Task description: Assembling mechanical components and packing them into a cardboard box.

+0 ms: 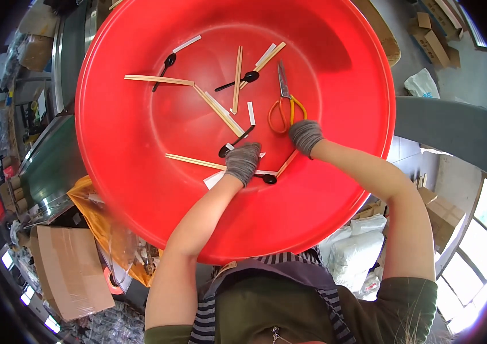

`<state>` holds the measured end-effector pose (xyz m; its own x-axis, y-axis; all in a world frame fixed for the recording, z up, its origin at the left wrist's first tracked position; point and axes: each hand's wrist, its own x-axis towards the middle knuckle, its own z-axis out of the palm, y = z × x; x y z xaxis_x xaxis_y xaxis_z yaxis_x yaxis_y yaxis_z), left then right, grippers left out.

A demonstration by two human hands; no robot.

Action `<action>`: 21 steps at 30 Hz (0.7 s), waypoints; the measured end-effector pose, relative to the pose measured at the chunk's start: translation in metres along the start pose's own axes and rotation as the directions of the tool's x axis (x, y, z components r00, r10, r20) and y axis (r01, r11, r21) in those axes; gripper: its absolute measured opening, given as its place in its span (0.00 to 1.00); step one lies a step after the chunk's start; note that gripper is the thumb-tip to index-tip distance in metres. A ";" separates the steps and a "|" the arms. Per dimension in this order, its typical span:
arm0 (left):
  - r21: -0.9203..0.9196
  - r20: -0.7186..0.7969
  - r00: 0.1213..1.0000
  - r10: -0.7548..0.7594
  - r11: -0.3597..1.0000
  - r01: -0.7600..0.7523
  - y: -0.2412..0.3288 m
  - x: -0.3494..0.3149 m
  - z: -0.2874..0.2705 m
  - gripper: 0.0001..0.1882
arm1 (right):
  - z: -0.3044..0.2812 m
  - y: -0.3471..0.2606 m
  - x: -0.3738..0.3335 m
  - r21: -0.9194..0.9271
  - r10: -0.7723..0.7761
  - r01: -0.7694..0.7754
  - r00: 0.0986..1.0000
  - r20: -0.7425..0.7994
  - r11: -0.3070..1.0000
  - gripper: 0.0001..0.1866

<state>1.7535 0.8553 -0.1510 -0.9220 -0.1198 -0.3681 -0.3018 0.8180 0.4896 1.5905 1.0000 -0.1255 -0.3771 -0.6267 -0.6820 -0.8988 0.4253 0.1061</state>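
Both my hands wear grey knitted gloves and are over a large round red plastic basin point(123, 189). My right hand point(305, 137) is closed at the yellow loop of a pair of scissors point(283, 92), whose blades point away from me. Left of it, my left hand point(244, 160) is closed low over the basin floor, and what its fingers hold is hidden. Beside that hand lies a black plastic spoon point(244, 136), and below it another black spoon point(269, 179). A pair of wooden chopsticks point(195, 161) and a white paper slip point(213, 180) are partly under my left wrist.
Farther off in the basin are more chopsticks point(160, 79), black spoons point(165, 71) and white paper slips point(187, 43). Outside stand a cardboard box point(74, 272) at lower left, an orange bag point(97, 209), white plastic-wrapped packs point(355, 252) and a grey beam point(456, 129) at right.
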 end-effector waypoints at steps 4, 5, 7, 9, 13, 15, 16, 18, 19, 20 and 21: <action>-0.598 0.098 0.988 -0.123 0.786 0.157 -0.021 -0.005 -0.027 0.10 | -0.017 0.001 -0.002 0.191 -0.043 0.048 0.999 -0.030 0.980 0.10; -0.930 0.255 0.937 -0.238 0.204 0.305 -0.030 -0.011 -0.037 0.11 | -0.023 -0.007 -0.009 0.236 -0.005 0.005 1.000 -0.001 0.972 0.10; -0.701 0.075 0.965 -0.253 0.674 0.231 -0.027 -0.010 -0.084 0.08 | -0.002 -0.013 -0.017 0.127 -0.014 0.026 0.996 -0.093 0.992 0.10; -0.924 0.285 0.920 -0.270 0.176 0.339 -0.030 -0.019 -0.106 0.08 | 0.006 -0.013 -0.014 0.016 -0.048 0.052 0.979 -0.196 0.999 0.10; -0.914 0.406 0.883 -0.235 -0.080 0.398 -0.046 -0.035 -0.126 0.09 | 0.007 -0.002 -0.001 0.051 -0.062 0.066 0.994 -0.086 0.996 0.10; -0.928 0.372 0.881 -0.293 -0.146 0.343 -0.066 -0.042 -0.124 0.08 | -0.005 0.002 0.004 0.149 -0.035 0.043 0.998 -0.060 0.988 0.08; -0.912 0.396 0.893 -0.215 0.020 0.409 -0.081 -0.052 -0.131 0.06 | -0.013 0.006 0.004 0.431 -0.182 0.244 0.967 -0.180 0.869 0.06; -0.711 0.355 0.914 -0.198 0.578 0.401 -0.073 -0.062 -0.136 0.06 | -0.044 0.004 -0.003 0.772 -0.271 0.426 0.903 -0.333 0.473 0.05; -0.260 0.339 0.930 -0.144 0.936 0.239 -0.071 -0.068 -0.136 0.07 | -0.045 -0.010 -0.001 0.774 -0.279 0.426 0.903 -0.328 0.468 0.05; -0.630 0.280 0.951 -0.132 0.722 0.286 -0.104 -0.090 -0.094 0.06 | -0.054 -0.031 0.000 0.712 -0.336 0.466 0.882 -0.329 0.525 0.03; 0.115 0.353 0.916 -0.188 0.981 0.157 -0.058 -0.083 -0.126 0.09 | -0.049 -0.041 -0.002 0.655 -0.361 0.469 0.881 -0.305 0.592 0.03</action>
<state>1.8172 0.7470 -0.0490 -0.7026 -0.0645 -0.7086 -0.4126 0.8483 0.3319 1.6171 0.9512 -0.0931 -0.0764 -0.9049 -0.4187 -0.5629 0.3858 -0.7310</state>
